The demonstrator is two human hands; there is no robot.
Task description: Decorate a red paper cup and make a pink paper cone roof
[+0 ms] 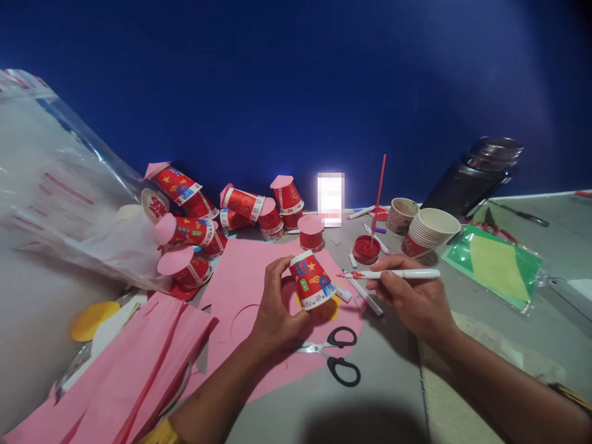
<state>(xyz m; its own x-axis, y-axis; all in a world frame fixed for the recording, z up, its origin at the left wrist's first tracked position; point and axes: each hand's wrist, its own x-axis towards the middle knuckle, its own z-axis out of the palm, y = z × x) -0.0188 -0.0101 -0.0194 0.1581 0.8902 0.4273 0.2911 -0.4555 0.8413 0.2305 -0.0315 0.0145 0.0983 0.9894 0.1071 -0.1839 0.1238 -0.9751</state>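
Observation:
My left hand (280,308) is wrapped round a red paper cup (311,279) with blue figures and a yellow star, held upside down and tilted above a pink sheet (234,287). Between the fingers and thumb of my right hand (411,296) is a white marker (407,274), its reddish tip pointing left, close to the cup's right side. Scissors with black handles (343,354) lie spread just below the cup. Beyond the marker stands a small pot of red paint (366,248) with a thin red stick in it.
Decorated cups with pink tops (187,230) are piled at the back left, near a plastic bag (60,179). Folded pink paper (124,370) lies front left. To the right are stacked cups (432,228), a dark flask (472,176) and a green packet (494,265).

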